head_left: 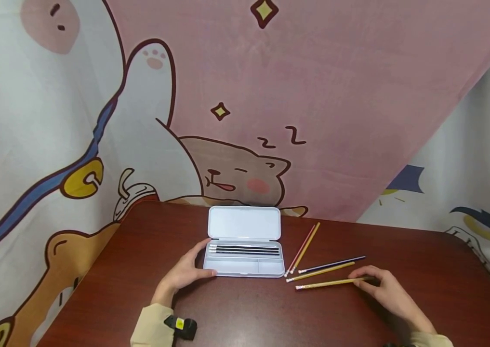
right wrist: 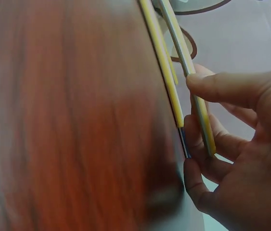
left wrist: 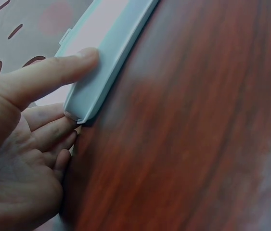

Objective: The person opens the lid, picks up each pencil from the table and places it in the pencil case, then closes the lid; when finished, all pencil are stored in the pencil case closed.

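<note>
Head view first: the right hand (head_left: 381, 289) has a yellow pencil (head_left: 327, 285) pinched between thumb and fingertips, just right of the open pencil case (head_left: 244, 276). Its long axis runs mostly sideways, only a bit off the back edge of the tabletop (head_left: 245, 318), eraser end pointing left and a touch toward the viewer. Left hand (head_left: 184, 272) is spread in a wide C around the case's left end, thumb at the near corner, fingers at the far one. The case sits near the tabletop's back edge, lid (head_left: 244, 223) tipped back that way. A few dark pencils (head_left: 245, 249) lie lengthwise in its back compartment, erasers left. Between case and right hand there's a blue pencil (head_left: 332, 264) and another yellow one (head_left: 320, 272), erasers left too, plus a red pencil (head_left: 299, 250) and a third yellow (head_left: 306, 248), both slanting toward the back edge.

Left wrist view: thumb on the case's front wall, fingers by its end, so yeah, it's got hold of it.

Right wrist view: the pinched pencil slants top to bottom, lower end among the curled fingers, with more pencils just beside it.
</note>
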`<state>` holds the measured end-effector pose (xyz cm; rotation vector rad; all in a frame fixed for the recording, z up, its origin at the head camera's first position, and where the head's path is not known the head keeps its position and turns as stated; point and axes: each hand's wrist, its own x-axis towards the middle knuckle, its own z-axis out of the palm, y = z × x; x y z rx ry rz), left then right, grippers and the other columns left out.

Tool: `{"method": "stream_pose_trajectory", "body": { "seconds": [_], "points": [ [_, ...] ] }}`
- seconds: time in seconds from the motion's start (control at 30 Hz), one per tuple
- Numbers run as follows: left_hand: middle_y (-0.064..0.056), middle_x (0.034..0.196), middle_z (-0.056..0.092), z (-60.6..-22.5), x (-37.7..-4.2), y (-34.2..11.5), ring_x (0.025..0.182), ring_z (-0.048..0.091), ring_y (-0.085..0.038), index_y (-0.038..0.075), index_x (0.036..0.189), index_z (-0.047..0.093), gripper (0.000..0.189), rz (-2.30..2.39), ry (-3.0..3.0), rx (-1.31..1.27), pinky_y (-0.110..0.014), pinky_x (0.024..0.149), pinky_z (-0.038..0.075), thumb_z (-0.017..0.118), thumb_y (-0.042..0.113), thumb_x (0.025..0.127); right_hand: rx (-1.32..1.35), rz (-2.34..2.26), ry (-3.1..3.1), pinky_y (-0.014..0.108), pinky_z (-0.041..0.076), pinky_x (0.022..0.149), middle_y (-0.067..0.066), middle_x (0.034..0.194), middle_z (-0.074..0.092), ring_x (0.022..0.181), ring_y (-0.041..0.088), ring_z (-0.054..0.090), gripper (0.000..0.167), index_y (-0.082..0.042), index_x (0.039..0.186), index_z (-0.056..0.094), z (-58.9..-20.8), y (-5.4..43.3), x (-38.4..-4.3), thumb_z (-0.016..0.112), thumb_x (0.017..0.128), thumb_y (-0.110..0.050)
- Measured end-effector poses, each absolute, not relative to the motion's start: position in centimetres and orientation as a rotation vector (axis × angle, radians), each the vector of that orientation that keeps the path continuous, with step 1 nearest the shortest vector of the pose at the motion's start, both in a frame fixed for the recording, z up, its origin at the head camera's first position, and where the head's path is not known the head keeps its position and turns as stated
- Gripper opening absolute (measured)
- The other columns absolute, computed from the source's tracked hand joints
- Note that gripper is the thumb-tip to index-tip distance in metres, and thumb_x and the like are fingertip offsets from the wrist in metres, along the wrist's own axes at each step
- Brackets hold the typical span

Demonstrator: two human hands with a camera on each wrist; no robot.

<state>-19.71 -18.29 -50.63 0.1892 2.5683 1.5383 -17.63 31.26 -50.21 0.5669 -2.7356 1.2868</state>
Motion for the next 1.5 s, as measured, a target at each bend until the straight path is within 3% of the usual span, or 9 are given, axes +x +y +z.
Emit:
{"method": "stream_pose_trajectory", "body": {
  "seconds": [0.27, 0.5, 0.67, 0.83, 0.97, 1.07, 1.3, 1.5],
  "points": [
    [-0.022, 0.146, 0.039, -49.7, -20.5, -19.2, 0.133, 0.034, -0.040, 0.006, 0.148, 0.035, 0.091, 1.360, 2.676, 0.257, -0.062, 0.106, 0.024, 0.083, 0.025, 0.073, 0.544, 1.440, -2.722, 0.022, 0.047, 0.065, 0.005, 0.096, 0.067, 0.081, 0.008, 0.060, 0.014, -0.005, 0.103, 0.069, -49.1, 28.8, -18.3, 0.068, 0.089, -0.005],
    [-0.022, 0.150, 0.033, -48.6, -21.0, -19.8, 0.137, 0.029, -0.038, 0.003, 0.150, 0.028, 0.091, 1.298, 2.695, 0.375, -0.058, 0.109, 0.023, 0.079, 0.025, 0.077, 0.540, 1.527, -2.665, 0.023, 0.044, 0.058, 0.005, 0.094, 0.067, 0.073, 0.007, 0.057, 0.013, -0.004, 0.101, 0.069, -49.2, 26.4, -18.0, 0.069, 0.088, -0.005],
    [-0.024, 0.149, 0.033, -48.4, -21.6, -19.9, 0.137, 0.029, -0.041, 0.003, 0.150, 0.029, 0.090, 1.250, 2.730, 0.412, -0.060, 0.108, 0.023, 0.078, 0.029, 0.079, 0.530, 1.499, -2.629, 0.022, 0.047, 0.063, 0.005, 0.093, 0.068, 0.078, 0.005, 0.059, 0.011, -0.005, 0.099, 0.071, -49.5, 25.0, -17.7, 0.069, 0.088, -0.003],
    [-0.023, 0.150, 0.033, -48.8, -22.1, -19.9, 0.140, 0.022, -0.042, 0.006, 0.149, 0.034, 0.088, 1.146, 2.723, 0.451, -0.061, 0.110, 0.012, 0.077, 0.036, 0.079, 0.483, 1.550, -2.611, 0.023, 0.048, 0.058, 0.008, 0.093, 0.068, 0.070, 0.005, 0.059, 0.010, -0.003, 0.097, 0.070, -49.5, 23.3, -18.1, 0.069, 0.087, 0.000],
    [-0.019, 0.150, 0.035, -49.2, -22.2, -20.0, 0.142, 0.015, -0.042, 0.009, 0.147, 0.038, 0.084, 1.150, 2.702, 0.505, -0.061, 0.111, 0.003, 0.078, 0.036, 0.078, 0.422, 1.555, -2.600, 0.024, 0.049, 0.065, 0.008, 0.097, 0.068, 0.078, 0.008, 0.061, 0.011, -0.004, 0.098, 0.070, -49.3, 22.0, -18.4, 0.069, 0.087, -0.001],
    [-0.018, 0.150, 0.036, -49.4, -22.2, -20.1, 0.142, 0.013, -0.043, 0.010, 0.146, 0.040, 0.082, 1.173, 2.680, 0.537, -0.061, 0.111, 0.002, 0.079, 0.034, 0.078, 0.384, 1.534, -2.576, 0.025, 0.048, 0.069, 0.008, 0.095, 0.069, 0.083, 0.011, 0.061, 0.012, -0.004, 0.097, 0.071, -49.2, 20.9, -18.6, 0.069, 0.086, 0.001],
    [-0.017, 0.152, 0.033, -49.9, -21.8, -20.1, 0.143, 0.010, -0.042, 0.012, 0.147, 0.039, 0.082, 1.202, 2.632, 0.512, -0.060, 0.111, 0.001, 0.078, 0.033, 0.079, 0.285, 1.542, -2.583, 0.023, 0.044, 0.058, 0.008, 0.089, 0.068, 0.073, 0.014, 0.055, 0.011, -0.002, 0.095, 0.071, -49.0, 18.4, -19.2, 0.067, 0.086, 0.004],
    [-0.018, 0.153, 0.030, -50.0, -21.2, -20.0, 0.143, 0.007, -0.042, 0.014, 0.148, 0.040, 0.081, 1.250, 2.591, 0.473, -0.063, 0.110, 0.001, 0.077, 0.035, 0.079, 0.194, 1.603, -2.575, 0.022, 0.045, 0.058, 0.010, 0.090, 0.067, 0.075, 0.018, 0.057, 0.012, -0.001, 0.096, 0.072, -49.0, 16.7, -19.5, 0.067, 0.086, 0.005]
  ]
}}
